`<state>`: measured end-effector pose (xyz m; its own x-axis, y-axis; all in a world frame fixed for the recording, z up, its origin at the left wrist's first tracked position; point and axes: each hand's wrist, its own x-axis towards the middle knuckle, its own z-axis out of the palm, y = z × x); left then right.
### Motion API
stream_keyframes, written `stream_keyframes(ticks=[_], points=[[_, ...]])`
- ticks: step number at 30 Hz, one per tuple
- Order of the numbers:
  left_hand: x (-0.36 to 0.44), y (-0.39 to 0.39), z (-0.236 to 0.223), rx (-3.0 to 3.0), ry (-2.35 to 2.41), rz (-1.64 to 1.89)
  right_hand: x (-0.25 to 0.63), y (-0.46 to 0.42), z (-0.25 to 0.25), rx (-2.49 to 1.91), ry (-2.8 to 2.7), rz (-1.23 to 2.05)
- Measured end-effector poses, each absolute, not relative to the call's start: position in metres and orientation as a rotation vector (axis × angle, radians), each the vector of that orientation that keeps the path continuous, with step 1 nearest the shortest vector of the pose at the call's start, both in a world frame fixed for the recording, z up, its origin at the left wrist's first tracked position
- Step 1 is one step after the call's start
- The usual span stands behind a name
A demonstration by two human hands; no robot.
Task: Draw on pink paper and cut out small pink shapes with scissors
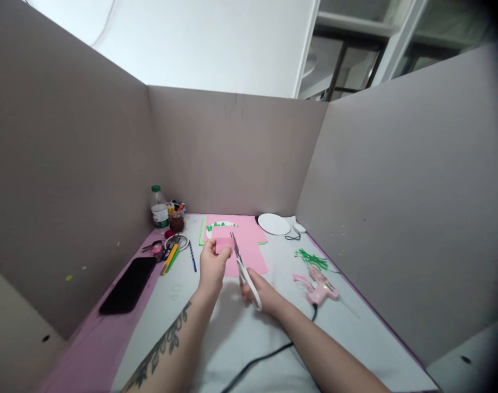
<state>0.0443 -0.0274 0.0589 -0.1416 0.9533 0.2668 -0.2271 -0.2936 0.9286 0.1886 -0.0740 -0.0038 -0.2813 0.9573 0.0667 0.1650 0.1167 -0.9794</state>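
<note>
Between the thumb and fingers of my left hand [213, 265] is a small piece of pink paper [224, 244]. My right hand [260, 292] is wrapped round the white handles of a pair of scissors [249, 281]. The blades point away from me and stand slightly apart, close to the right edge of the held paper. Beyond and beneath my hands lie larger pink sheets [251, 256]. A white round piece with green shapes [216, 225] is partly covered by the pink paper.
At right lie a pink glue gun [320, 290] with a black cord [269, 356] and green stems [312, 258]. A white plate [274, 224] is at the back. On the left are a phone [128, 285], a bottle [160, 210], markers [170, 259] and a pencil [192, 256]. Grey panels surround three sides.
</note>
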Motion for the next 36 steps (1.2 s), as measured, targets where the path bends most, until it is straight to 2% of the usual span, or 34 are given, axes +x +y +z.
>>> stream_keyframes(ticks=[36], points=[[0.046,-0.032,0.065,1.191,0.924,1.551,0.194,-0.072,-0.009,-1.038,-1.586,1.334]])
